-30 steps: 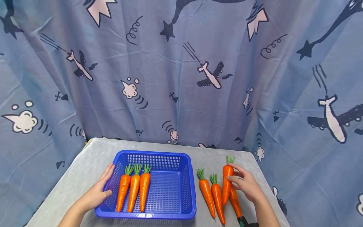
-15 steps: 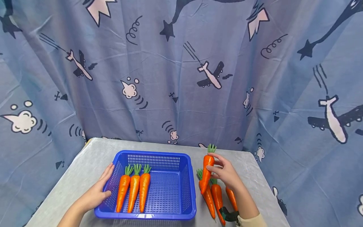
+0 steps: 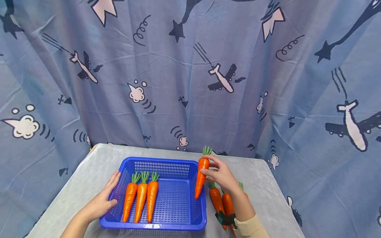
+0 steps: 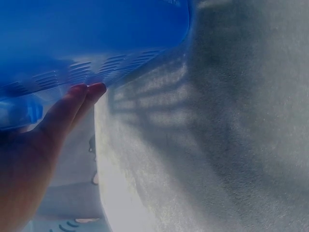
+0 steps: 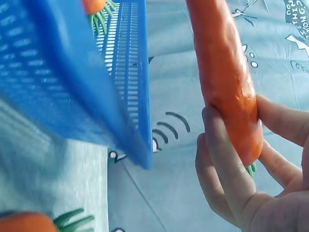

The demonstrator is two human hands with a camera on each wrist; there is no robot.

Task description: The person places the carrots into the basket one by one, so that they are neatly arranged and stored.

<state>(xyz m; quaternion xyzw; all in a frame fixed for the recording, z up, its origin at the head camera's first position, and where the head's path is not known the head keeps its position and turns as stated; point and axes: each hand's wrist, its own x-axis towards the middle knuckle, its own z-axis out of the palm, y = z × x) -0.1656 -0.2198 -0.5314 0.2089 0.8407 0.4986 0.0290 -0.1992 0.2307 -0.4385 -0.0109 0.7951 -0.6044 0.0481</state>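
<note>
One smooth tapered carrot [image 3: 200,177] above slotted basket [image 3: 181,216].

We see the right hand [image 3: 221,173] has lifted one carrot [image 3: 200,177] away from the carrots on the table [image 3: 221,203] and carried it leftward; it now hangs over the blue basket's [image 3: 166,226] right rim.

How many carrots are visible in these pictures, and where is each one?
7. Three carrots lie side by side in the blue basket. The right hand holds one carrot over the basket's right edge. Three more lie on the table behind that arm, partly hidden; others may be covered.
</note>
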